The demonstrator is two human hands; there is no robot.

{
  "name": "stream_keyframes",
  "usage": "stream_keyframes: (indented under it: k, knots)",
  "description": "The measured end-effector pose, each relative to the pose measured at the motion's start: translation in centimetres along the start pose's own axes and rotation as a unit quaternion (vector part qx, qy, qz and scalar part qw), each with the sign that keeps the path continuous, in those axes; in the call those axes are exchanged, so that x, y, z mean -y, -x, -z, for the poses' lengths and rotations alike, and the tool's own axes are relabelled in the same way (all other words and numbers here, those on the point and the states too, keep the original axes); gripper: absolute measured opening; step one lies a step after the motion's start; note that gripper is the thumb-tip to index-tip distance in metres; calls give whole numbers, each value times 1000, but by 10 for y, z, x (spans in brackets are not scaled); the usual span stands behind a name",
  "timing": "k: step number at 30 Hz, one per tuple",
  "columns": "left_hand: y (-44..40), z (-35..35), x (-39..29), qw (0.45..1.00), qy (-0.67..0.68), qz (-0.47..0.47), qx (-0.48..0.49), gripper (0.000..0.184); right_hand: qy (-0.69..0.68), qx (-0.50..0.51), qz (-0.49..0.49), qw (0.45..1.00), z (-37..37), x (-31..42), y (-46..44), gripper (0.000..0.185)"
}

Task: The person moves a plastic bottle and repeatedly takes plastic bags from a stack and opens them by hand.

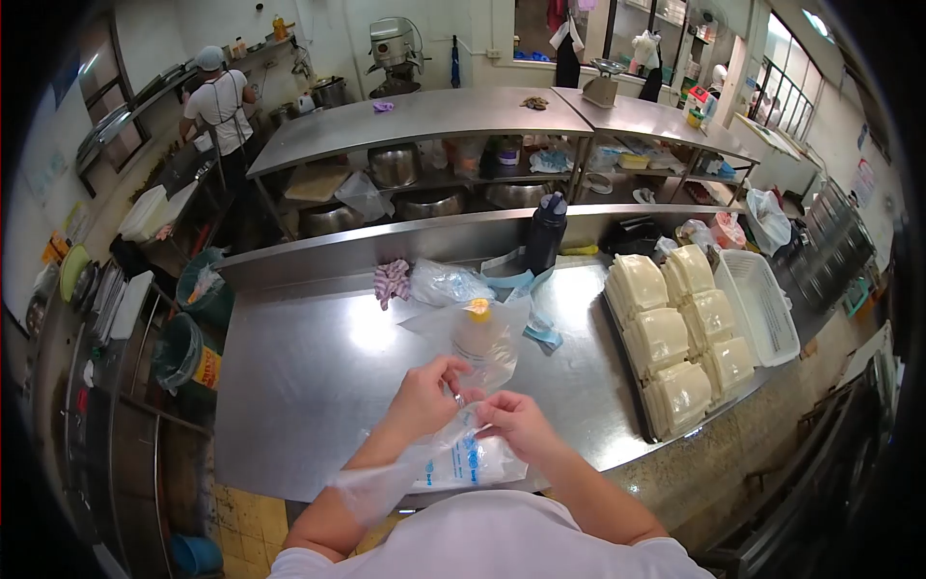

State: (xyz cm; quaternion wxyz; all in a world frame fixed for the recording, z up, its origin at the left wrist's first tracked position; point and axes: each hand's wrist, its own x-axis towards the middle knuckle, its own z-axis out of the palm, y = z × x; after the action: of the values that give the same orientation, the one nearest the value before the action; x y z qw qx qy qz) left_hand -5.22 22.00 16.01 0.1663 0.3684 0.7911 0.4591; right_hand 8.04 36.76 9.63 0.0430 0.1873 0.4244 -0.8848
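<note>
Both my hands work close together over the near middle of the steel table (pixel 289 386). My right hand (pixel 516 425) pinches a thin see-through plastic bag (pixel 461 421). Curled at the same sheet is my left hand (pixel 429 391), its fingertips closed on the plastic. Loose see-through plastic (pixel 376 492) hangs by my left forearm. Under my wrists lies a plastic pack with blue print (pixel 473 461). Just beyond my fingers stands a bottle with a yellow cap (pixel 479 309), partly covered by a filmy plastic bag (pixel 502 352).
Stacks of pale wrapped squares (pixel 661 338) fill a dark tray at right, beside a white basket (pixel 757 304). A dark bottle (pixel 547 232), a striped cloth (pixel 392 282) and blue masks (pixel 543 333) lie towards the back. A co-worker (pixel 220 111) stands far left.
</note>
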Motion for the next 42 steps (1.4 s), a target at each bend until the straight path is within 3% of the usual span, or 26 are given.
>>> stream_keyframes:
  k: [2,6,8,12,15,18,21,23,26,27,29,30,31,33,34,35,36,37,38,39,40,41,42]
  knots:
    - [1,12,1,986,-20,80,144,19,71,-25,59,995,3,14,4,15]
    - [8,6,15,988,89,69,106,16,169,-57,138,974,-2,26,7,14]
    - [9,2,12,985,139,72,78,16,183,-45,133,973,-14,34,14,15]
    - [12,1,8,988,120,72,69,15,260,-91,144,950,-21,32,19,19]
    - [19,-14,9,976,203,67,29,14,408,-190,234,862,-27,26,20,28]
    - [21,-23,2,951,296,92,4,14,427,-206,304,827,-33,26,17,30]
    - [17,-34,24,935,345,74,27,13,455,-207,289,816,-26,23,12,34]
    - [13,-36,39,929,361,41,62,12,404,-228,277,841,-16,16,4,37]
    - [16,-20,5,912,400,-17,89,30,255,-236,249,904,-6,24,-5,38]
    - [13,-19,13,853,507,-42,118,25,191,-234,236,924,-3,29,-7,37]
    - [8,-19,36,692,696,-89,171,16,-128,-160,150,967,-20,66,3,32]
    - [7,-15,27,868,490,-22,77,19,-284,-116,99,947,-25,84,4,29]
    - [7,-7,8,969,242,47,-22,23,-291,-3,112,950,-17,94,1,27]
    - [-10,6,7,962,248,94,-60,28,-293,221,133,921,8,112,-10,24]
    - [-28,19,24,861,504,69,5,28,-268,211,126,931,14,121,-23,24]
    - [-42,26,36,691,718,38,70,28,-244,201,119,941,19,131,-37,24]
    - [-56,29,28,699,701,133,51,26,-220,191,111,950,21,142,-47,24]
    - [-69,30,21,703,674,226,31,24,-85,-59,118,988,-1,148,-53,20]
    - [-82,30,13,693,647,318,11,22,10,-64,179,982,11,133,-71,20]
    - [-87,6,72,699,647,302,24,22,105,-67,236,964,40,103,-102,19]
    - [-92,-17,129,705,648,286,37,22,132,-116,209,962,53,79,-122,18]
    - [-96,-40,186,710,648,270,49,22,156,-162,179,958,66,55,-142,18]
    - [-88,-53,189,708,634,310,9,21,108,-254,58,959,72,33,-153,19]
